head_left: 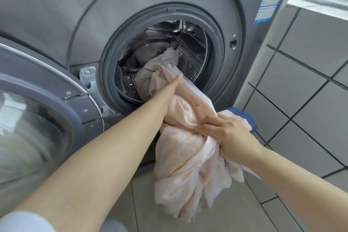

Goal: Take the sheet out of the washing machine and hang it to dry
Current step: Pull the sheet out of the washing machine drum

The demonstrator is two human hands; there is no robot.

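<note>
A pale pink sheet (188, 165) trails out of the round opening of a grey front-loading washing machine (56, 5). Part of the sheet is still bunched inside the perforated steel drum (190, 60); the rest hangs in folds toward the floor. My left hand (174, 84) reaches to the drum's mouth and grips the sheet there, its fingers mostly hidden in the cloth. My right hand (224, 130) is closed on a bunch of the sheet lower down, outside the machine.
The machine's round glass door (37, 118) stands swung open at the left, close to my left forearm. A tiled wall (301, 81) runs along the right. Something blue (244, 117) shows behind my right hand. Beige tile floor (235, 213) lies below.
</note>
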